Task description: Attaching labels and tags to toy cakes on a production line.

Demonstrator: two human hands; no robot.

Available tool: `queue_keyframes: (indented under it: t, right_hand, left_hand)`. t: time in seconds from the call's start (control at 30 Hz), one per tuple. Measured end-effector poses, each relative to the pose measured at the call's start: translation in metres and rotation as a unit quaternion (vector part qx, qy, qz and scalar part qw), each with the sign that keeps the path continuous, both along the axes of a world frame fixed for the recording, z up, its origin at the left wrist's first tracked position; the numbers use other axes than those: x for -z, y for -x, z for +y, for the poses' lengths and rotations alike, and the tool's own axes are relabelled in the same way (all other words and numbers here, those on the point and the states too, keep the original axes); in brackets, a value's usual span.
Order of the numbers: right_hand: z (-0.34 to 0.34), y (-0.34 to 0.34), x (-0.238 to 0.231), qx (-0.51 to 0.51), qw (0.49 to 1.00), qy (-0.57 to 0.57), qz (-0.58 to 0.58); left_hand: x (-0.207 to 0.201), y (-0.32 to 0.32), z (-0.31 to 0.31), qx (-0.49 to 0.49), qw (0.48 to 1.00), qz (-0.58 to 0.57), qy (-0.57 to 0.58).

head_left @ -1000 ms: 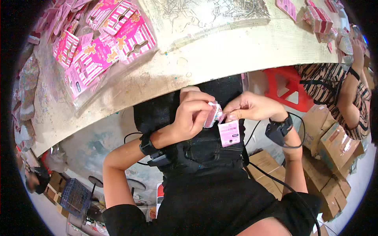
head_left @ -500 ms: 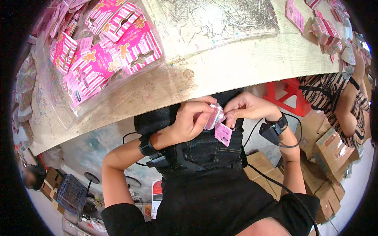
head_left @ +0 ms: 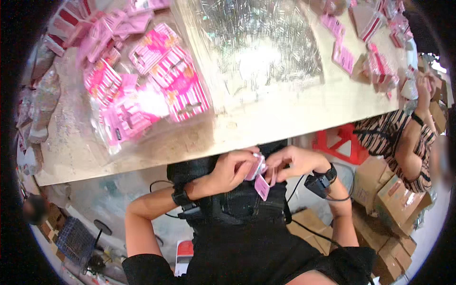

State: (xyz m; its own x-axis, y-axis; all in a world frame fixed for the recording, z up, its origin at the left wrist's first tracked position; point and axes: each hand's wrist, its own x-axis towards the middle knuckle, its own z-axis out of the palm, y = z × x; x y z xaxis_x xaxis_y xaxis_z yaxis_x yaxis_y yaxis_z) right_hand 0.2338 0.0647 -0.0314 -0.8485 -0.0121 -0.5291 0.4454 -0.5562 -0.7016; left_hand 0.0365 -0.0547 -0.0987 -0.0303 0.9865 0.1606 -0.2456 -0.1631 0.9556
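Observation:
Low in front of my lap, just off the table edge, both hands work close together. My left hand pinches a small pink and white packet between thumb and fingers. Beside it my right hand has its fingertips closed on a pink printed card, which hangs below the packet and looks folded or doubled. Whether the card is fastened to the packet cannot be made out; motion blurs the fingertips.
On the table lies a clear plastic tray of pink striped cards. Right of it is a sheet strewn with thin metal pieces. Wrapped pink bundles lie far right. A co-worker in a striped top sits near a red stool.
The whole view has shifted, so table and hands appear lower. The pink card has swung and now shows folded or doubled at my right fingertips. My left hand keeps the packet.

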Motion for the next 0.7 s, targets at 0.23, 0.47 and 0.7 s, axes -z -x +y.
queue_keyframes:
  t: [0.23, 0.47, 0.7]
  right_hand:
    - [0.001, 0.012, 0.01, -0.055, 0.996, -0.029, -0.067]
    - [0.013, 0.02, 0.021, -0.133, 0.99, -0.041, -0.01]
    - [-0.001, 0.013, -0.002, -0.074, 0.984, -0.165, -0.002]
  left_hand:
    - [0.008, 0.0, -0.009, 0.012, 0.995, -0.003, 0.103]
    - [0.011, 0.003, 0.0, -0.034, 0.995, 0.078, -0.045]
    - [-0.006, 0.012, 0.014, 0.085, 0.99, 0.064, -0.096]
